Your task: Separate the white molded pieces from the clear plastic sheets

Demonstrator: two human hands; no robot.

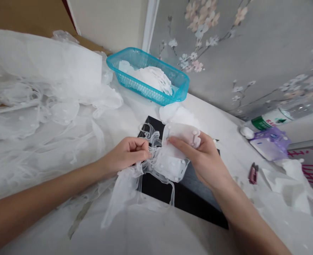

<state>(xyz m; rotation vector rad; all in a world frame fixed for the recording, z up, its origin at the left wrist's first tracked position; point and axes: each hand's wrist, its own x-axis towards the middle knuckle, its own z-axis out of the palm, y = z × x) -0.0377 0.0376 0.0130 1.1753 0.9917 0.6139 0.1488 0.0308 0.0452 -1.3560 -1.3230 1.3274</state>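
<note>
A folded piece of sheer white tulle with small pearl dots (169,161) is held over a black board (196,198) at the table's middle. My left hand (128,154) is closed in a fist, pinching the gathered ruffled edge of the tulle. My right hand (203,157) grips the folded top of the same piece, fingers pressed over it. The tulle's loose end hangs down toward me.
A turquoise plastic basket (181,90) with white fabric pieces stands at the back. Heaped white tulle (39,106) covers the left side. At the right lie a purple box (270,143), a green-labelled bottle (268,120), a small dark clip (252,173) and crumpled white fabric (291,184).
</note>
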